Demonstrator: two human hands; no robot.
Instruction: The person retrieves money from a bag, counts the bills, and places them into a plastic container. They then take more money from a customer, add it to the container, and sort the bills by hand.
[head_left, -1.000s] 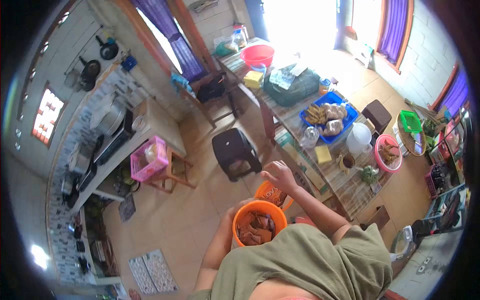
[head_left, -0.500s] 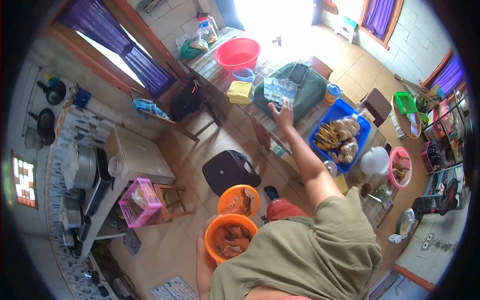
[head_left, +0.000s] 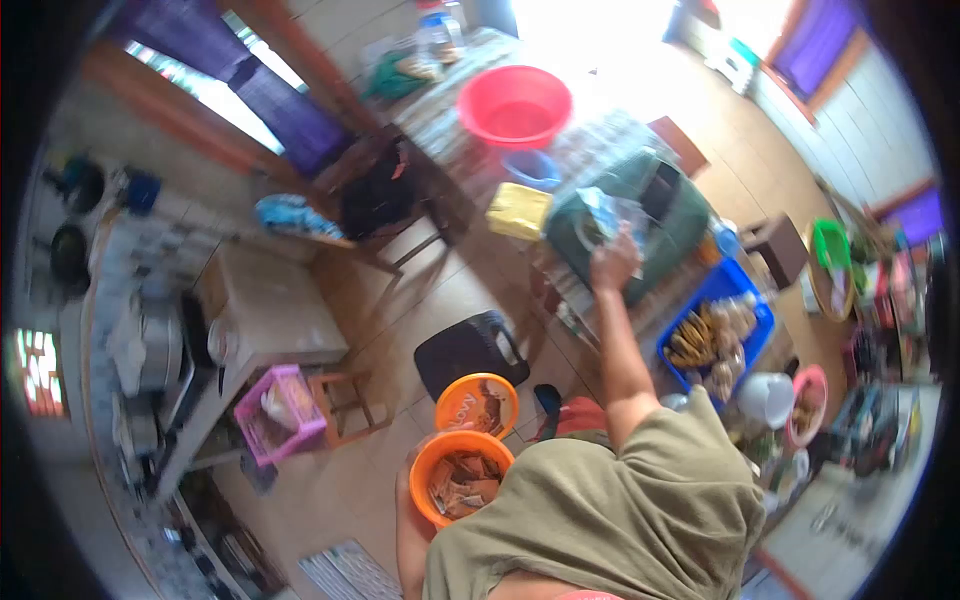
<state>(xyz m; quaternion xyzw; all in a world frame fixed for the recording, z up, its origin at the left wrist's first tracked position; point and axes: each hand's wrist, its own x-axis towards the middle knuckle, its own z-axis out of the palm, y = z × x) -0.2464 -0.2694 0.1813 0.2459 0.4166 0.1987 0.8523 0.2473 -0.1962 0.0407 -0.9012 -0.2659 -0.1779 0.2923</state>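
At pickup, the packet (head_left: 601,212) is apparently gripped by the right hand (head_left: 615,262); the orange tub (head_left: 417,481), clasped by the left hand (head_left: 429,434), should next be steadied.

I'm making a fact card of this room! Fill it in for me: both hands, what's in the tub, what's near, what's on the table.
Left hand: holding orange round plastic tub, hand partly hidden
Right hand: at blue-and-white crinkly packet; blurred, grip unclear
In the tub: brown flat pieces
Next to the tub: orange round printed lid
By the packet: dark green rounded object
Also on the table: pink-red round plastic basin, yellow rectangular block, blue rectangular plastic tray
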